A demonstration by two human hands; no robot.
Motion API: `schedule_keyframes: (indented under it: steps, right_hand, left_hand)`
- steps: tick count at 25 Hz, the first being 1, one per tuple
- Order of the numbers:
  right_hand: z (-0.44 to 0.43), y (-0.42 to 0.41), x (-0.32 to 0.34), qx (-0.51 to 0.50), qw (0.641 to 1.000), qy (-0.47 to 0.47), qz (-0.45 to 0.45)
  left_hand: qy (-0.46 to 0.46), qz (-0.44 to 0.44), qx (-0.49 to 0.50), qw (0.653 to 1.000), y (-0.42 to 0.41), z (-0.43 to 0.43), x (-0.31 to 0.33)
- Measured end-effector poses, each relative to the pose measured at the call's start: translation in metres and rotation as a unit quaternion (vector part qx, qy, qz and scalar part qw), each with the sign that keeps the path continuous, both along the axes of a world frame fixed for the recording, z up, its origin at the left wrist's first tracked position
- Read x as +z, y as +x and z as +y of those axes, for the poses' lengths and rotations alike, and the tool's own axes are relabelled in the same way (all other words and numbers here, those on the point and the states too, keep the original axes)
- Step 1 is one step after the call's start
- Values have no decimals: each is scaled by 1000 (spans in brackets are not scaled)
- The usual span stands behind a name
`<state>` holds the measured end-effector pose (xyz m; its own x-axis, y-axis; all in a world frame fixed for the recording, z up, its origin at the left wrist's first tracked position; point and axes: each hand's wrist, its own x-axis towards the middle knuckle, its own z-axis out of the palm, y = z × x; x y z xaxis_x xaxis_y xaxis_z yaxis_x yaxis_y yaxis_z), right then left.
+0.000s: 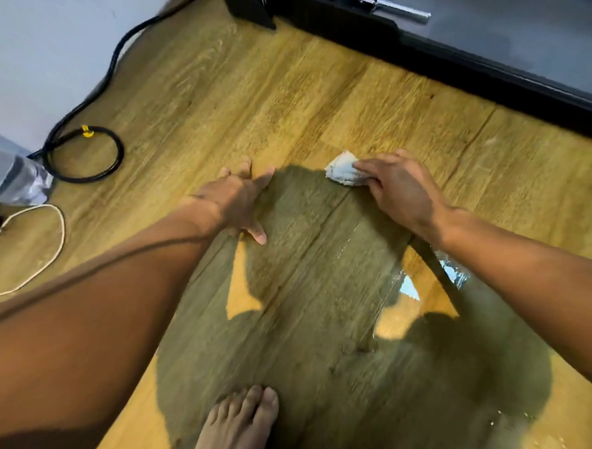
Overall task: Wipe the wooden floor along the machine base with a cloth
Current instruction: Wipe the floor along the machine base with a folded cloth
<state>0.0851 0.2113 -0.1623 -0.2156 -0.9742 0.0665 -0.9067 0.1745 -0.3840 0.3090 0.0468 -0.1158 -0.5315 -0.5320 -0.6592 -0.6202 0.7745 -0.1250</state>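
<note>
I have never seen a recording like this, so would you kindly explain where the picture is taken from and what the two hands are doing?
There is no machine doing the work here: a person wears a wide-angle camera on the head, so the one picture looks down past their own arms. The left hand rests flat on the wooden floor with fingers spread, apparently for support. The right hand grips a small white cloth and presses it to the boards. The black bar across the upper right is the machine base. At the left lie a coiled black cable and a white cord. A bare foot shows at the bottom, and the dark shape is the person's shadow.
</note>
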Motion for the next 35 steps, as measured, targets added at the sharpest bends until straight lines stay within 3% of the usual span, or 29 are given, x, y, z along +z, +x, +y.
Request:
schedule_keyframes:
  steps: [2,5,7,12,14,18,19,22,24,27,30,35]
  right_hand:
    - [9,24,0,-27,999,-7,17]
    - [55,72,1,140,987,-60,48]
    - [63,67,2,209,975,-48,60]
    - [52,57,-1,-4,1000,-4,-19]
    - [70,91,-3,1,999,-24,-31]
    - [92,121,-1,165,984,-69,-4]
    - [82,113,0,156,986,-57,-7]
    - [57,91,2,-5,1000,-31,-4]
    - [59,105,-1,-32,999,-31,24]
    - [81,146,-5,110,992,-44,53]
    - [56,127,3,211,976,-22,52]
    - [-19,71,4,-70,996,33,50]
  left_hand:
    - [8,1,6,1000,-5,2,0]
    - [22,0,22,1000,-11,2,-2]
    - [31,3,16,999,-12,2,-3]
    - [42,27,0,999,-4,-2,-4]
    - [51,25,12,998,-4,-2,-4]
    - [38,17,-14,999,-5,0,-3]
    - [37,14,-15,999,-5,0,-2]
    - [28,6,-17,999,-5,0,-2]
    - [27,12,-15,999,-4,0,-2]
    - [33,19,-6,999,-4,3,0]
    - [41,17,1,999,-4,3,2]
    - [44,22,-1,999,-6,0,2]
